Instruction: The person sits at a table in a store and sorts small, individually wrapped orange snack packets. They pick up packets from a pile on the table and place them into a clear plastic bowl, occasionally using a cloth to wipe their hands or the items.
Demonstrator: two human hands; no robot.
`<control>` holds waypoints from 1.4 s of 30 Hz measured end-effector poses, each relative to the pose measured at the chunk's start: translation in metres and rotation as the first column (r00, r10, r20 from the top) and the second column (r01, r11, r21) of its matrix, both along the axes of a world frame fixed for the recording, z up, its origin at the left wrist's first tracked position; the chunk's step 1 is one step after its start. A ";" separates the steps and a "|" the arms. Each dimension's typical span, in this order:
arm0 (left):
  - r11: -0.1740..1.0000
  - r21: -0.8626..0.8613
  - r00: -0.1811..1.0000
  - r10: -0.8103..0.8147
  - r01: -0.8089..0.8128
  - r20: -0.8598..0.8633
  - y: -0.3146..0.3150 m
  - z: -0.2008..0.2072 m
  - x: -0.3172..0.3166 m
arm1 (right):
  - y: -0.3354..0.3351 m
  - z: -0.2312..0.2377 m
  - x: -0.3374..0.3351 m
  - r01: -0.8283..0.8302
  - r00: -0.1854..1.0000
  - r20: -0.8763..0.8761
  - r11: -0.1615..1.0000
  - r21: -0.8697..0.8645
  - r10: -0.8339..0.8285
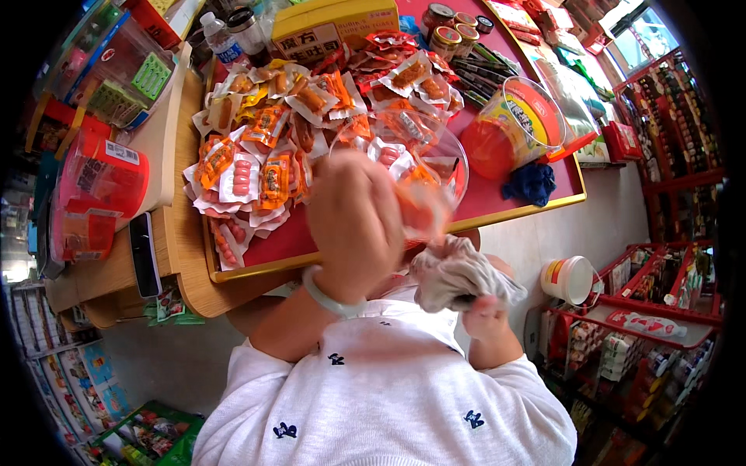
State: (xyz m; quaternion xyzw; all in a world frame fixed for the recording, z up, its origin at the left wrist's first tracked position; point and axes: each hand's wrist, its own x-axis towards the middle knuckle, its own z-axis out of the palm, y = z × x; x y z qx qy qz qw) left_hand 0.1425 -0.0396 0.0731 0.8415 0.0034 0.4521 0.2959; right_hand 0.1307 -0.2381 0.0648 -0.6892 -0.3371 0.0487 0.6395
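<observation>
My left hand [356,225], with a pale bracelet at the wrist, is over the tray's near edge and smeared by motion. Beside its fingers is a blurred orange-pink shape [423,208]; whether the hand holds it cannot be made out. My right hand [486,314] grips a crumpled grey cloth [462,276] in front of my body. Many small wrapped snack packets [264,124], orange and white, are heaped on a red tray [322,242] with a gold rim. Just beyond my left hand, a clear round tub [462,159] has packets showing through it.
On the tray are a red-tinted clear tub [497,140], a dark blue cloth [530,185], lidded jars [447,39] and a yellow box [338,31]. A phone [144,255] lies at the table's left edge near red tubs [105,179]. Shelves [629,311] stand right; a white bucket [571,279] is beside them.
</observation>
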 end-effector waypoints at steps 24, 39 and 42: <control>0.830 0.334 0.393 0.518 -0.447 -0.760 0.210 -0.060 -0.014 | -0.037 -0.050 -0.017 0.238 0.927 -0.369 0.868 0.436 -0.069; 0.754 -0.609 0.923 -0.374 0.245 -0.092 -0.015 -0.005 -0.066 | 0.057 -0.012 -0.007 0.134 0.981 0.117 0.980 0.147 -0.152; 0.461 -0.733 0.755 -0.647 0.501 0.109 -0.039 -0.014 -0.072 | 0.062 -0.008 0.002 0.233 0.912 0.339 0.972 0.037 -0.232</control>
